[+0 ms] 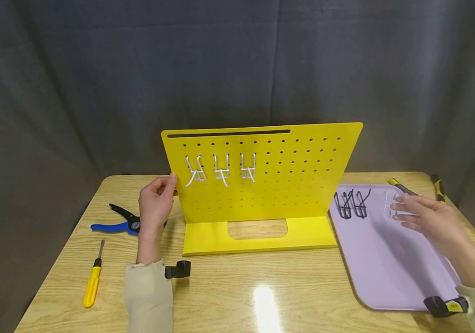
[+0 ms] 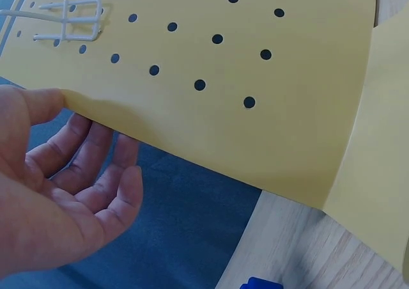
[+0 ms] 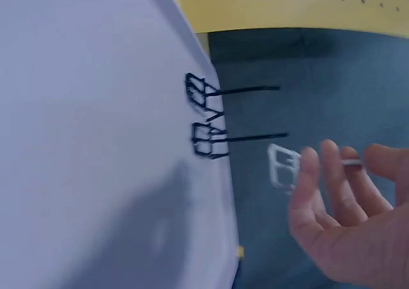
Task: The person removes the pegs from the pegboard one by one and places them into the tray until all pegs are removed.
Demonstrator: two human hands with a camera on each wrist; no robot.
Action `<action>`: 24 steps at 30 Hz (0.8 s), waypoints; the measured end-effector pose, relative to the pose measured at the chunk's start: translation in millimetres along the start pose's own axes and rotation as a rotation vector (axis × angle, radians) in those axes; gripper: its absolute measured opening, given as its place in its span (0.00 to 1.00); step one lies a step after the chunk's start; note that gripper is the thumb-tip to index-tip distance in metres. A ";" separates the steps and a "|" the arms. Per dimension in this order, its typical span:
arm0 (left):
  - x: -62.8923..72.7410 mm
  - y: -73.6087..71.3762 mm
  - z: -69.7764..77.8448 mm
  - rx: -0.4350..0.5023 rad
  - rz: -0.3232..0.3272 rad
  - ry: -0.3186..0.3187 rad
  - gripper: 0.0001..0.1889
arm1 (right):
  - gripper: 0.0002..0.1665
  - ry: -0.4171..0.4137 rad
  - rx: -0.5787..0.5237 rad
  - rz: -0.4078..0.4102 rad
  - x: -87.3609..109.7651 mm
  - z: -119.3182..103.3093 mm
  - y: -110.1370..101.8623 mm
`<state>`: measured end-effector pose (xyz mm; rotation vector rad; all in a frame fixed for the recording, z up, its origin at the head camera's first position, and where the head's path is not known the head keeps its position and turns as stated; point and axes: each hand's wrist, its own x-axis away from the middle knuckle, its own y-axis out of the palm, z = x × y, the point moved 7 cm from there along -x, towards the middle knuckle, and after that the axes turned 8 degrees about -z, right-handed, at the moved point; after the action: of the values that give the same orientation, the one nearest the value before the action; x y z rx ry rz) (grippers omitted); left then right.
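Note:
A yellow pegboard (image 1: 258, 203) stands on its folded base at mid-table. Three white wire hooks (image 1: 221, 170) hang in a row on its upper left part. My left hand (image 1: 157, 199) grips the board's left edge, thumb on the front face and fingers behind, as the left wrist view shows. Over the far end of the lilac tray (image 1: 387, 273), my right hand (image 1: 433, 219) pinches another white wire hook (image 3: 281, 167) between thumb and fingers, its square frame sticking out past the fingertips. Two black wire hooks (image 1: 360, 204) lie at the tray's far left corner.
Left of the board are blue-and-black pliers (image 1: 114, 228), partly behind my left wrist, and a yellow screwdriver (image 1: 92, 284). Behind the tray lie tools with yellow-and-black handles (image 1: 404, 187). A dark curtain (image 1: 220, 69) hangs behind the table.

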<state>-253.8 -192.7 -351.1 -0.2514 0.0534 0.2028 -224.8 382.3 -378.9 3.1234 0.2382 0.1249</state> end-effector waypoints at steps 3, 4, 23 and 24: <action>0.1 0.1 0.5 0.001 0.001 0.003 0.25 | 0.14 0.128 0.059 -0.037 -3.9 14.1 -7.6; 0.1 0.0 0.5 0.002 0.001 0.002 0.25 | 0.14 0.158 0.078 -0.036 -4.9 17.7 -10.0; -0.9 0.7 1.0 0.013 -0.001 0.012 0.25 | 0.13 0.227 -0.088 -0.055 -24.7 42.5 -19.9; -0.7 0.6 1.4 0.011 -0.001 0.013 0.25 | 0.13 0.228 -0.094 -0.055 -25.3 43.3 -20.2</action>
<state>-254.6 -191.9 -349.9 -0.2420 0.0671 0.2000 -249.3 398.3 -424.4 3.0030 0.3089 0.4782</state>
